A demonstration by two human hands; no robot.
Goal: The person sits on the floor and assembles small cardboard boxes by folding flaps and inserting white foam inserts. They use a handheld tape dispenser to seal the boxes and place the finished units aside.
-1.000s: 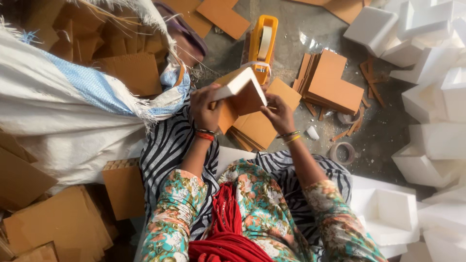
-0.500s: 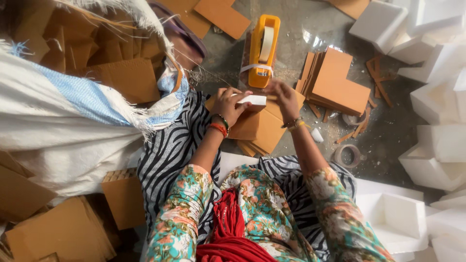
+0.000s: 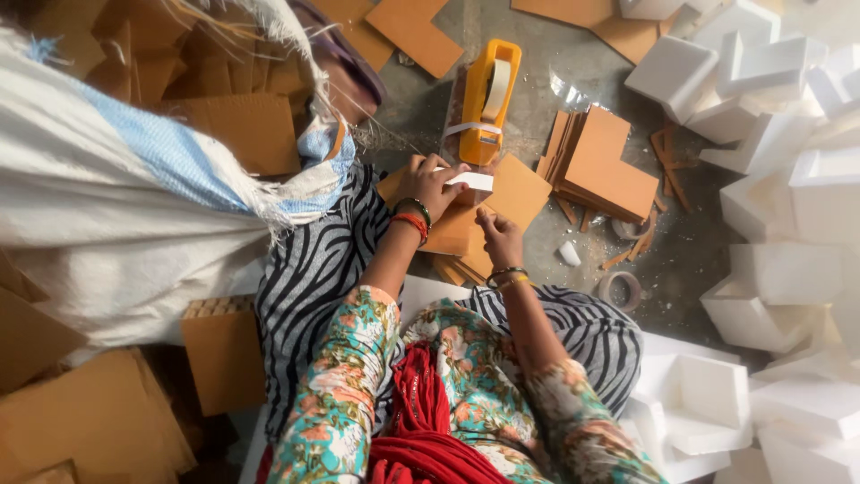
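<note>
the big white woven sack point(image 3: 116, 206) fills the left of the view, and white foam blocks point(image 3: 788, 161) crowd the right. between them, on the concrete floor, a pile of brown cardboard sheets point(image 3: 502, 202) lies just ahead of the person's knees. the orange tape dispenser point(image 3: 488, 90) stands past the pile, its long axis pointing away from the body, nearly touching the left hand. the left hand point(image 3: 430, 184) is closed around a small white foam piece point(image 3: 473, 182) pressed onto the cardboard. the right hand point(image 3: 500, 235), nearer the body, pinches narrowly at the sheet's edge; whether it holds tape is too small to tell. a tape roll point(image 3: 621, 289) lies apart, right.
</note>
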